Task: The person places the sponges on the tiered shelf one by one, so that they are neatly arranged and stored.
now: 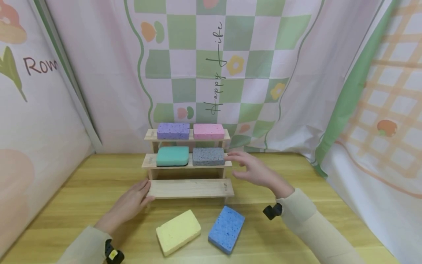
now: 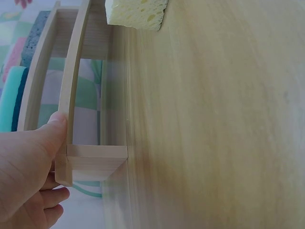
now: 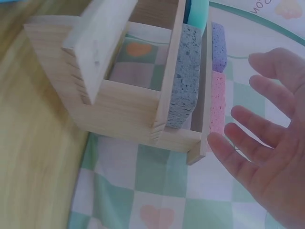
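Note:
A three-step wooden rack (image 1: 191, 189) stands on the table. My left hand (image 1: 130, 201) holds the left end of its lowest board; in the left wrist view the thumb (image 2: 56, 125) lies on the board's front edge, the other fingers curled around its end. My right hand (image 1: 252, 170) is by the right end of the middle step, fingers spread and holding nothing, beside a grey sponge (image 1: 208, 156). Left of that sponge sits a teal sponge (image 1: 172, 156) with a dark underside. The top step carries a purple sponge (image 1: 173, 131) and a pink sponge (image 1: 208, 131).
In front of the rack, a yellow sponge (image 1: 178, 232) and a blue sponge (image 1: 226, 230) lie at angles on the wood-grain table (image 1: 82, 190). Behind the rack hangs a green-and-white checked cloth (image 1: 211, 62), with patterned cloth at both sides.

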`<move>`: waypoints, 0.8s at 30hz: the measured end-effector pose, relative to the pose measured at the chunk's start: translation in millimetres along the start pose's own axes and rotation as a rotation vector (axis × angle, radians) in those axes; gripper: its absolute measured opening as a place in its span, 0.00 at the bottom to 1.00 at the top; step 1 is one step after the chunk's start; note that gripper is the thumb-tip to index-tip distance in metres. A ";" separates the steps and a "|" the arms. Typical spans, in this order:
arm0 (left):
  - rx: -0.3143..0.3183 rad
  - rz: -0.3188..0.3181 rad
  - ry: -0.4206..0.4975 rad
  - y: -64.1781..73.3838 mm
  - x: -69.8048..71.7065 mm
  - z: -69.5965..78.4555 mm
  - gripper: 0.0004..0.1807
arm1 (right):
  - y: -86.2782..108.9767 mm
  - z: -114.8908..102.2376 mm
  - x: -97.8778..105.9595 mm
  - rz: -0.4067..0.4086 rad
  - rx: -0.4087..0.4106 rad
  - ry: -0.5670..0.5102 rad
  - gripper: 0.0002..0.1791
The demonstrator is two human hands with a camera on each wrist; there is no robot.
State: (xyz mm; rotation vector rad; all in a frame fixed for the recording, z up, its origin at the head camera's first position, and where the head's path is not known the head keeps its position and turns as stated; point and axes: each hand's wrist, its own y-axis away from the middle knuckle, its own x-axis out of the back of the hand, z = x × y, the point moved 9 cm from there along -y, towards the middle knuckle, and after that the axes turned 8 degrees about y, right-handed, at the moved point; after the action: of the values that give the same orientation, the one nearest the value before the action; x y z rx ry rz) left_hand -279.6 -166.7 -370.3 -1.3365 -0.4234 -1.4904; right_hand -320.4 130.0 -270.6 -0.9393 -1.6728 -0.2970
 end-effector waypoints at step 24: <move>-0.005 -0.001 0.006 0.4 -0.2 0.3 0.31 | 57.4 -6.9 -51.9 -0.150 0.084 -0.134 0.27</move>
State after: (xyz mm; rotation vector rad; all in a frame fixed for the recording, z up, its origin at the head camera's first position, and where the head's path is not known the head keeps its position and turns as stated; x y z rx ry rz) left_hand -279.1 -166.5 -370.5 -1.3357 -0.4163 -1.4967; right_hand -272.5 140.8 -330.9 -0.7869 -1.8691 -0.2668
